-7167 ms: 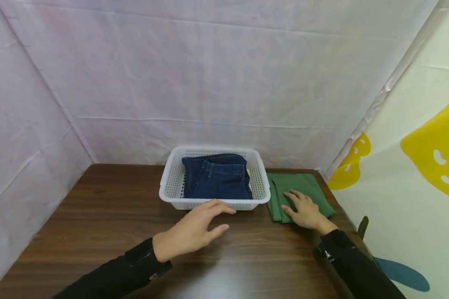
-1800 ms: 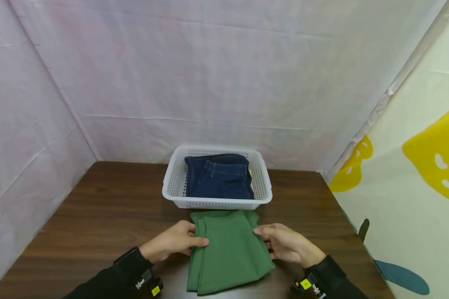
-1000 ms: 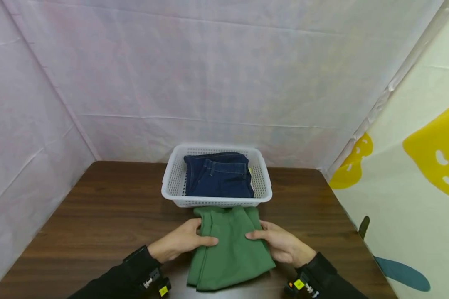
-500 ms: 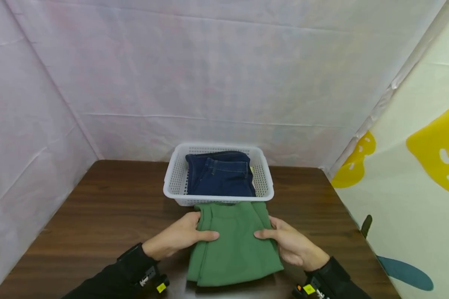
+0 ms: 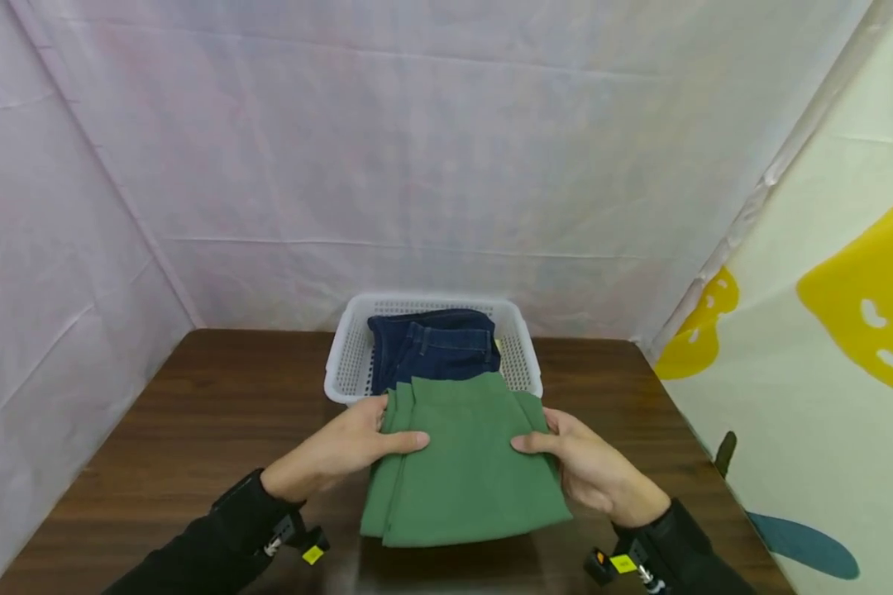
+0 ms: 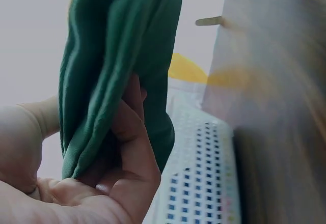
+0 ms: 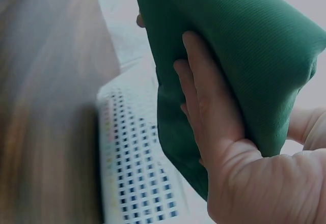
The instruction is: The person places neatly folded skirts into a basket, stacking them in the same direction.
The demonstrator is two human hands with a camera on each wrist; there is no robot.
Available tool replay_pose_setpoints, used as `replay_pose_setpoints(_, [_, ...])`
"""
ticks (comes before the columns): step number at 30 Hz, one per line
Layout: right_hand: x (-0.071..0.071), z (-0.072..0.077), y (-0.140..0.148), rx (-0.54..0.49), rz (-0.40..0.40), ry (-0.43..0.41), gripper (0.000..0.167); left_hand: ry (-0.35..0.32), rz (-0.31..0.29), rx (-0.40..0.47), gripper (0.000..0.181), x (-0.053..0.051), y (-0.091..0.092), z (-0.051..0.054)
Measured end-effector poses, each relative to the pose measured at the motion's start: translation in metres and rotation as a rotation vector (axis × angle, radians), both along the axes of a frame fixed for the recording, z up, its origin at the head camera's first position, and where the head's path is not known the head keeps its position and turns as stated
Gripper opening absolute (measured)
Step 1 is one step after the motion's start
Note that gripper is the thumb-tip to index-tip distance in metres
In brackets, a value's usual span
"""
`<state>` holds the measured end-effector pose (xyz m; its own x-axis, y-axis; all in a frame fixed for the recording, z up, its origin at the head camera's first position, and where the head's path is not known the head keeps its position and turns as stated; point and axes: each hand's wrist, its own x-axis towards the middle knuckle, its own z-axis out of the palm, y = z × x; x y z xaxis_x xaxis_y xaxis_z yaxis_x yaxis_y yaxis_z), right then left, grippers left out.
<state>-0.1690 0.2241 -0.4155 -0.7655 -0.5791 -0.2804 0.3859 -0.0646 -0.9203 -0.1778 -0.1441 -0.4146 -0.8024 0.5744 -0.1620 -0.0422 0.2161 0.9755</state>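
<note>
A folded green garment (image 5: 469,463) is held up off the table in the head view, its far edge over the basket's front rim. My left hand (image 5: 335,446) grips its left side, thumb on top and fingers beneath. On the right side my right hand (image 5: 595,471) grips it the same way. The left wrist view shows the fingers (image 6: 135,152) under the layered folds; in the right wrist view, fingers (image 7: 214,102) lie along the underside. Behind it, folded dark blue jeans (image 5: 446,343) lie inside the white perforated basket (image 5: 521,355), partly hidden by the green cloth.
The basket stands near the back edge of the brown wooden table (image 5: 216,413). A pale cloth wall (image 5: 432,165) rises behind it, and a cloth with yellow shapes (image 5: 863,306) hangs at the right.
The green garment lay right of the basket under my right hand, then was in front of it between both hands. Now both hands have raised it and moved it forward to the basket's front rim.
</note>
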Motion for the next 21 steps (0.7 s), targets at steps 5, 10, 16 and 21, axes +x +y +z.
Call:
replay_pose_setpoints(5, [-0.016, 0.017, -0.003, 0.043, -0.026, 0.053, 0.076, 0.061, 0.016, 0.007, 0.078, -0.014, -0.002, 0.012])
replay_pose_setpoints(10, [-0.045, 0.029, -0.009, 0.087, -0.046, 0.111, 0.076, 0.023, 0.071, 0.068, 0.08, -0.032, -0.004, 0.021])
replay_pose_setpoints(16, [-0.077, 0.038, -0.017, 0.138, -0.06, 0.137, 0.077, -0.022, 0.085, 0.067, 0.097, -0.059, -0.008, 0.027])
replay_pose_setpoints(21, [-0.107, 0.051, -0.025, 0.194, -0.051, 0.163, 0.077, -0.024, 0.13, 0.038, 0.104, -0.086, -0.012, 0.037])
